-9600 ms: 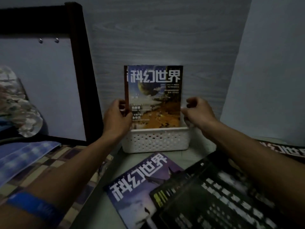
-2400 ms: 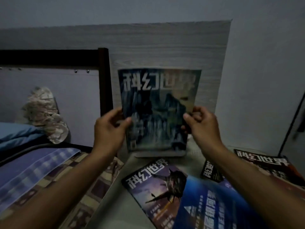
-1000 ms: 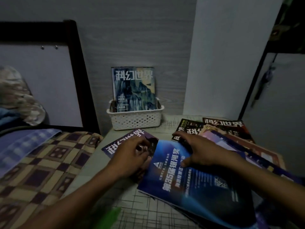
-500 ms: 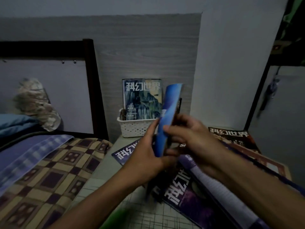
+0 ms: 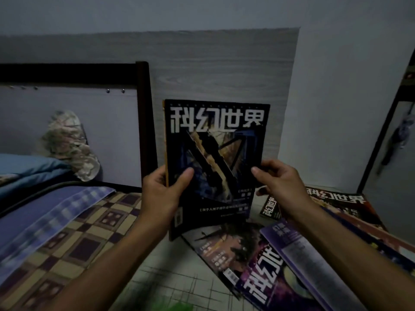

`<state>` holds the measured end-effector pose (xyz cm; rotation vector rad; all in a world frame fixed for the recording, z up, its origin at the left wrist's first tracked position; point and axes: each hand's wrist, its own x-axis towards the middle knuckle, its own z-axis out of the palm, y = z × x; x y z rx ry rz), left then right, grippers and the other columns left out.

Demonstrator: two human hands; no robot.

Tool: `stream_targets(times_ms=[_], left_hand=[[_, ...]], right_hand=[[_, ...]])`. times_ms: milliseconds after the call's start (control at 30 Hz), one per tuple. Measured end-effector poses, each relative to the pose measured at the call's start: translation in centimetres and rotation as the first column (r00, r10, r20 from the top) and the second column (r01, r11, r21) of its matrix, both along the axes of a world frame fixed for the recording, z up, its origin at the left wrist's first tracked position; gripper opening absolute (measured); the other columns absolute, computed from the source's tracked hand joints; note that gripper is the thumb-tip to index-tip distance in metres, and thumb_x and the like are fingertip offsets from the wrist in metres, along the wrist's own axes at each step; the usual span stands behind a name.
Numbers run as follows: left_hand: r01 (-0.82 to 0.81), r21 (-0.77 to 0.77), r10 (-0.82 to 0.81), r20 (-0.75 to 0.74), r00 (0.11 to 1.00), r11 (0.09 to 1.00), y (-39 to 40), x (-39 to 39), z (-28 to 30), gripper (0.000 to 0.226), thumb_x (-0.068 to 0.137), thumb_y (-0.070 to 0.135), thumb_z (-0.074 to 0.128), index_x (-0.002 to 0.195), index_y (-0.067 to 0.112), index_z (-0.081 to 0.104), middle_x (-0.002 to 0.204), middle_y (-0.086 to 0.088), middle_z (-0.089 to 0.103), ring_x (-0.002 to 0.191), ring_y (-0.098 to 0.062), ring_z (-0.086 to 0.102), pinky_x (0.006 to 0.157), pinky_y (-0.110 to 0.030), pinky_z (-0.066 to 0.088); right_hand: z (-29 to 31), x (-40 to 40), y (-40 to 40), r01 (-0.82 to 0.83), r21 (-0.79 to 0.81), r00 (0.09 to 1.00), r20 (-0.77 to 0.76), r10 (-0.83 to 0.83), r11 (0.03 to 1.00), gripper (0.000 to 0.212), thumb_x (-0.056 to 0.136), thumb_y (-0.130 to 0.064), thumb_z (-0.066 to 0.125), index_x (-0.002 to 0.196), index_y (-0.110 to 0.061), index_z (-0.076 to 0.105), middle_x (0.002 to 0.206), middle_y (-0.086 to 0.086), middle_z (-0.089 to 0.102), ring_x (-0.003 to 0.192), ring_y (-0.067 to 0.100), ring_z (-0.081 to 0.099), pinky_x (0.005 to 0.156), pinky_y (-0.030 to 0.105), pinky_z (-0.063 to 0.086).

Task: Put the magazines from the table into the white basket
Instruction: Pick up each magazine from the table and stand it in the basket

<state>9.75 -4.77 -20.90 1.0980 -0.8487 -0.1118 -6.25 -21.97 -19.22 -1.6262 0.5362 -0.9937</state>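
I hold a dark magazine [image 5: 215,158] with white title characters upright in front of me, cover facing me. My left hand [image 5: 162,194] grips its left edge, thumb on the cover. My right hand [image 5: 280,185] pinches its right edge. The magazine hides the white basket behind it. Several more magazines lie on the table: one with a dark cover [image 5: 226,248] just below the held one, a purple one [image 5: 274,286] at the front right, and a red-black one [image 5: 336,203] further right.
A bed with a checked cover [image 5: 74,232] and blue blanket [image 5: 33,167] borders the table on the left, with a dark bed frame post [image 5: 146,122]. A grey wood-grain panel [image 5: 224,68] stands behind. A dark rack [image 5: 381,135] stands at the right.
Half a second ago both hands were lifting a blue magazine edge-on above the pile. Now they hold a dark-covered magazine upright, raised toward the back, and it covers the basket.
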Motion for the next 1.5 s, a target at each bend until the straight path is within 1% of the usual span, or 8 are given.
stream_targets(times_ms=[300, 467, 700, 900, 1000, 1267, 1400, 1500], left_hand=[[-0.197, 0.434, 0.064, 0.301, 0.951, 0.879, -1.0, 3.7, -6.5, 0.026, 0.101, 0.019, 0.046, 0.127, 0.024, 0.048, 0.117, 0.004, 0.061, 0.106, -0.009, 0.059, 0.082, -0.022, 0.05], [-0.3, 0.319, 0.171, 0.376, 0.911, 0.899, -2.3, 5.1, -6.1, 0.021, 0.092, 0.012, 0.063, 0.113, 0.011, 0.066, 0.106, -0.005, 0.07, 0.098, -0.017, 0.066, 0.082, -0.036, 0.057], [-0.37, 0.093, 0.287, 0.468, 0.836, 0.924, -9.9, 11.5, 3.0, 0.018, 0.091, 0.012, 0.066, 0.105, 0.022, 0.06, 0.089, 0.021, 0.061, 0.079, 0.016, 0.059, 0.066, -0.001, 0.045], [-0.459, 0.299, 0.287, 0.473, 0.833, 0.837, -15.9, 16.6, 2.8, 0.025, 0.096, 0.011, 0.056, 0.121, 0.012, 0.063, 0.094, 0.006, 0.062, 0.075, 0.002, 0.056, 0.063, -0.011, 0.044], [-0.468, 0.34, 0.292, 0.457, 0.84, 0.815, -16.9, 16.9, -1.3, 0.025, 0.096, 0.008, 0.056, 0.119, 0.012, 0.065, 0.097, -0.001, 0.065, 0.084, -0.016, 0.063, 0.073, -0.028, 0.048], [-0.572, 0.416, 0.332, 0.518, 0.788, 0.707, -17.5, 16.9, -4.1, 0.026, 0.087, 0.009, 0.067, 0.112, 0.015, 0.063, 0.094, 0.002, 0.06, 0.091, -0.021, 0.063, 0.073, -0.03, 0.046], [-0.628, 0.383, 0.375, 0.554, 0.743, 0.678, -17.6, 15.7, -4.1, 0.071, 0.08, 0.005, 0.074, 0.138, 0.02, 0.035, 0.132, -0.012, 0.045, 0.113, -0.029, 0.052, 0.091, -0.04, 0.046], [-0.707, 0.382, 0.414, 0.608, 0.678, 0.596, -16.9, 14.6, -4.0, 0.068, 0.082, 0.006, 0.071, 0.136, 0.019, 0.033, 0.14, -0.016, 0.031, 0.125, -0.036, 0.038, 0.094, -0.046, 0.045]], right_hand=[[-5.5, 2.1, -1.3, 0.061, 0.04, 0.973, -0.225, -0.05, 0.997, 0.009, 0.092, -0.014, 0.064, 0.085, -0.019, 0.063, 0.079, 0.003, 0.066, 0.063, 0.02, 0.066, 0.057, 0.034, 0.055], [-4.9, 3.8, -3.5, 0.094, 0.041, 0.986, -0.141, -0.088, 0.995, 0.012, 0.092, -0.008, 0.064, 0.083, -0.016, 0.065, 0.079, 0.008, 0.067, 0.056, 0.018, 0.066, 0.056, 0.031, 0.058], [3.2, 9.3, -9.2, 0.155, -0.096, 0.982, 0.126, -0.142, 0.983, 0.021, 0.094, -0.011, 0.062, 0.112, -0.021, 0.065, 0.094, -0.003, 0.07, 0.07, 0.009, 0.07, 0.063, 0.02, 0.059], [2.3, 14.4, -14.7, 0.275, -0.289, 0.943, -0.106, -0.316, 0.917, 0.014, 0.095, -0.019, 0.061, 0.098, -0.013, 0.072, 0.087, 0.002, 0.073, 0.074, 0.019, 0.072, 0.076, 0.042, 0.06], [-1.9, 15.7, -16.4, 0.289, -0.329, 0.904, -0.213, -0.37, 0.899, 0.013, 0.094, -0.023, 0.062, 0.093, -0.016, 0.073, 0.092, 0.005, 0.075, 0.077, 0.019, 0.069, 0.075, 0.036, 0.055], [-5.2, 16.2, -17.3, 0.301, -0.516, 0.797, -0.326, -0.509, 0.802, 0.019, 0.089, -0.027, 0.068, 0.101, -0.014, 0.076, 0.098, 0.007, 0.077, 0.082, 0.02, 0.068, 0.071, 0.026, 0.048], [-5.0, 16.6, -15.6, 0.281, -0.513, 0.772, -0.381, -0.509, 0.811, 0.064, 0.081, -0.04, 0.074, 0.134, -0.02, 0.044, 0.126, 0.006, 0.062, 0.104, 0.029, 0.063, 0.08, 0.036, 0.049], [-4.5, 16.1, -13.6, 0.106, -0.407, 0.85, -0.436, -0.295, 0.907, 0.098, 0.078, -0.045, 0.075, 0.15, -0.028, 0.012, 0.154, 0.008, 0.031, 0.131, 0.034, 0.045, 0.1, 0.049, 0.045]])
